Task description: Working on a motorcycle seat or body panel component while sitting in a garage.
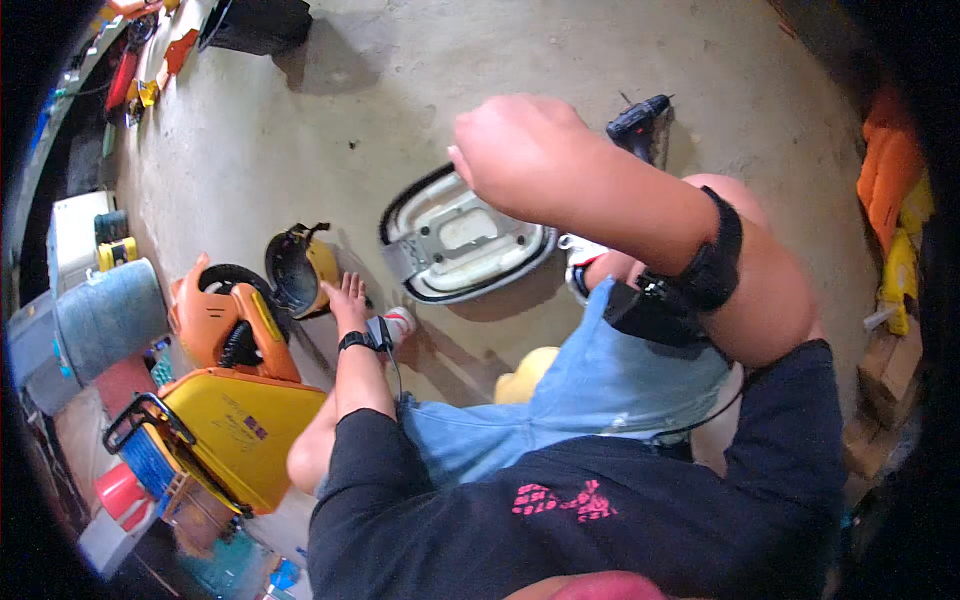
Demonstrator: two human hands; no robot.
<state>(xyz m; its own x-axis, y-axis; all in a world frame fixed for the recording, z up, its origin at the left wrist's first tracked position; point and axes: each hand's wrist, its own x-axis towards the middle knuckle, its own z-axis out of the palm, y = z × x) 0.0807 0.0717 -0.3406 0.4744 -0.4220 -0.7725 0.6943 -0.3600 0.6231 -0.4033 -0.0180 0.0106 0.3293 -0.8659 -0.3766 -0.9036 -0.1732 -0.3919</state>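
Note:
My right hand (525,150) is raised over the floor, its fingers curled into a fist; whatever it may hold is hidden. Beneath and beside it lies an oval white shell (470,233) with a black rim and a grey strip at its left end. A dark cordless drill (638,122) stands on the floor beyond my right forearm. On the left, my left hand (347,298) is held low with its fingers spread and nothing seen in it. Close to that hand lies a yellow helmet-like shell (318,262) with a dark hollow inside.
A yellow and orange machine (240,420) with a black handle stands by my left arm. Beyond it are a blue-grey cylinder (110,310) and a red container (122,492). A black bin (258,25) stands far left. Orange and yellow items (895,190) line the right edge.

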